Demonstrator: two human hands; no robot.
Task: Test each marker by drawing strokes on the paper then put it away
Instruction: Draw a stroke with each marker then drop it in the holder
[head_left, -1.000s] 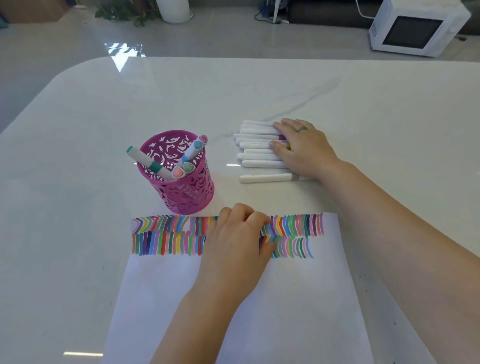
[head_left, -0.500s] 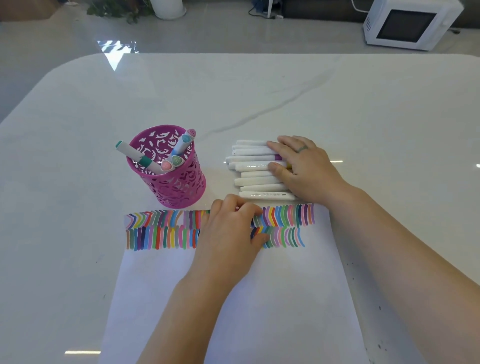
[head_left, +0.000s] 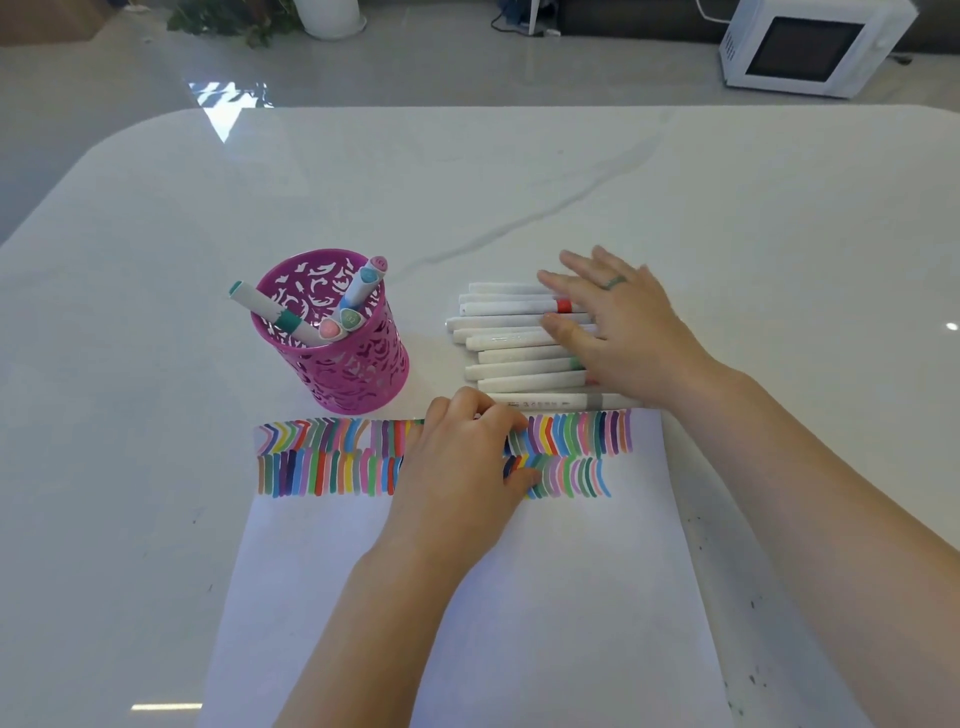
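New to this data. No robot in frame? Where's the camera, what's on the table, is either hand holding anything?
There is no machine here: a person works with bare hands. The single picture comes from a wide-angle camera on their head, looking forward and down. On the white table lies a sheet of paper with two rows of coloured test strokes along its far edge. Beyond it stands a pink pen cup holding a few markers. To the cup's right is a pile of white markers lying side by side. The left hand rests on the paper with fingers curled and nothing visible in it. The right hand is spread over the pile with straight fingers, gripping no marker.
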